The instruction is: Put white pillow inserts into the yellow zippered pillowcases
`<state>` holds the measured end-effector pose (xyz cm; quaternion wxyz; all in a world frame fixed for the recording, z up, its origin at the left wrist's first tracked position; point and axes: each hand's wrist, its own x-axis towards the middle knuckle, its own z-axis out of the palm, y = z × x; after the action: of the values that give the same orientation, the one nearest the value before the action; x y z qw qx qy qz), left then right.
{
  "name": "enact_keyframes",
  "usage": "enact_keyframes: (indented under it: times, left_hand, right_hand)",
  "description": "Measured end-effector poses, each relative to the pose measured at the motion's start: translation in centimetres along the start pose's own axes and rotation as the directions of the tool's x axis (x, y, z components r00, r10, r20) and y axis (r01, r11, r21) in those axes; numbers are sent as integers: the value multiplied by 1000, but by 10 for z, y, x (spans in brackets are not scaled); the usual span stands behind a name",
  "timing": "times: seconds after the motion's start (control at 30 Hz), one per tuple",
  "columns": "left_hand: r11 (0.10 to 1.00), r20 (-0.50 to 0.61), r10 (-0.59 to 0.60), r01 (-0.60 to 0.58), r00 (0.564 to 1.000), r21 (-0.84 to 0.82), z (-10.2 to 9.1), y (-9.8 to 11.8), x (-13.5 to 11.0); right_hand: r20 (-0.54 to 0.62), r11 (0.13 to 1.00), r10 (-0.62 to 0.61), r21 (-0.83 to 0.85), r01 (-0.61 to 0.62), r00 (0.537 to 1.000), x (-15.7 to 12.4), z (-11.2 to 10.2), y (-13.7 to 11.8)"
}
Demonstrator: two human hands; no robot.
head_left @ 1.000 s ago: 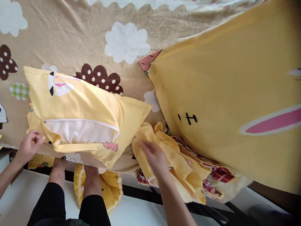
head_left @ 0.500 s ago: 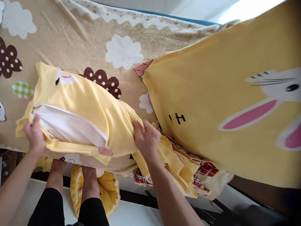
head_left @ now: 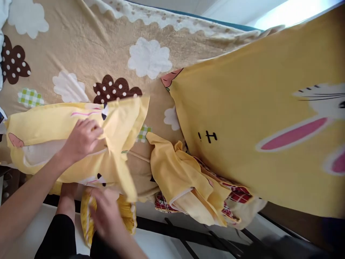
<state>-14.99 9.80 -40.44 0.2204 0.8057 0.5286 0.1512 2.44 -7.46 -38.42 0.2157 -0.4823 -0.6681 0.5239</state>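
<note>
A yellow pillowcase (head_left: 67, 117) with rabbit and carrot prints lies loosely across the near side of the bed, its white-lined opening facing me. My left hand (head_left: 84, 139) is over its middle, with fingers curled closed on the cloth near the opening. One flap of the case sticks up and hangs to the right of that hand. Below the near edge of the case is my right hand (head_left: 106, 210), smeared by motion, apart from the cloth as far as I can see. Its finger pose is unclear.
A large yellow rabbit-print pillow (head_left: 229, 108) fills the right side. Beside it lies a crumpled yellow cloth (head_left: 178, 165) over red plaid fabric (head_left: 238, 196). A tan cloud-print blanket (head_left: 105, 46) covers the bed. Below the bed edge is a round yellow cushion (head_left: 126, 216) by my legs.
The pillowcase has been swung round, its carrot-print corner now at the left. My right hand let go of the cloth and moved left and down; my left hand moved right.
</note>
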Motion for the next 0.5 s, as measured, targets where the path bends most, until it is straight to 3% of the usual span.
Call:
enact_keyframes:
  times: [0.03, 0.1, 0.23, 0.33, 0.43, 0.5]
  left_hand:
    - [998, 46, 14, -16, 999, 54, 11, -1, -13]
    - [996, 39, 11, -14, 999, 94, 27, 1, -38]
    - [992, -213, -47, 72, 976, 108, 37, 15, -67]
    - [990, -306, -21, 63, 952, 128, 37, 25, -76]
    - [988, -272, 150, -135, 950, 74, 44, 31, -73]
    - [981, -127, 184, -190, 975, -37, 57, 33, -58]
  right_hand:
    - [-124, 995, 45, -78, -55, 991, 16, -13, 12]
    - [-251, 964, 68, -233, -129, 966, 48, -30, 34]
    - [-251, 892, 64, -419, -168, 966, 101, -24, 58]
    - [-375, 866, 74, -435, -246, 924, 131, -27, 65]
    - [-518, 889, 72, -354, -290, 853, 152, -57, 65]
    - [-564, 917, 117, -255, -308, 818, 158, -80, 59]
